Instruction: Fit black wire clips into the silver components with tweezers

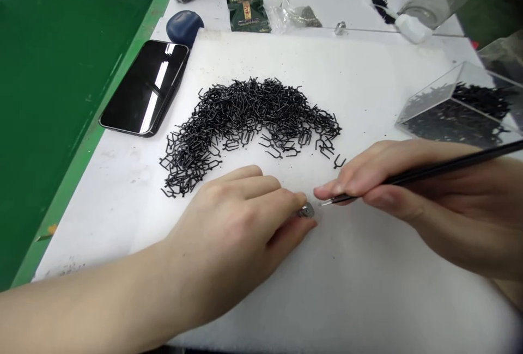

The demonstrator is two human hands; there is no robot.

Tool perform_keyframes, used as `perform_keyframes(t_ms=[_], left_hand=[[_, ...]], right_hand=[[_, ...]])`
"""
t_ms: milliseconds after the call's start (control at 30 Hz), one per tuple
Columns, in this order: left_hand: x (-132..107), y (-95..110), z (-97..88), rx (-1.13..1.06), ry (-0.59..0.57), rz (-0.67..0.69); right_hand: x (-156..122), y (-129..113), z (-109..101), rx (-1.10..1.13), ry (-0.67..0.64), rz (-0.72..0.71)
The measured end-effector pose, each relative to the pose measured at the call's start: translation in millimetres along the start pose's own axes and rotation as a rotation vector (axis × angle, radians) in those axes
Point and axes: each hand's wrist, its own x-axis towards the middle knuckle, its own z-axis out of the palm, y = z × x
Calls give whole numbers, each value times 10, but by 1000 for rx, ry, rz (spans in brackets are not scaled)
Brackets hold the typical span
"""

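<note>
My left hand pinches a small silver metal part between thumb and index finger, just above the white work surface. Most of that part is hidden by the fingers. Held like a pen, black tweezers with a bare silver tip lie in my right hand. The tip points left, close to the metal part but apart from it; I see nothing clearly held in it. Beyond both hands, tiny black Y-shaped forked pieces form a curved heap, and one loose forked piece lies near my right fingers.
A phone and a dark blue rounded object are at the left. Along the back sit a green packet, a clear bag and a small metal piece. A clear box with black pieces stands right.
</note>
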Motion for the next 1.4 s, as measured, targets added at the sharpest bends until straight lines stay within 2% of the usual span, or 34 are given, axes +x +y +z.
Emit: perform_keyframes(t_ms=[133,267,467,667,967,1400], left_hand=[[4,16,-13,-3,-4,-5],[18,18,-42,12,-3,-7],[7,-1,-37,21,23,6],[9,11,-39,16,-15,-9],[9,24,-8,14,-7,5],[18,15,-9,18,-9,-9]], right_hand=[[102,-57,20,-39,-102,-49],[133,-75,43,-41,-126,-77],[91,-19,30,-25,-102,-47],[111,-15,35,-1,-131,-92],[73,3,19,-15,-94,-32],[64,28,9,-33,-98,-53]])
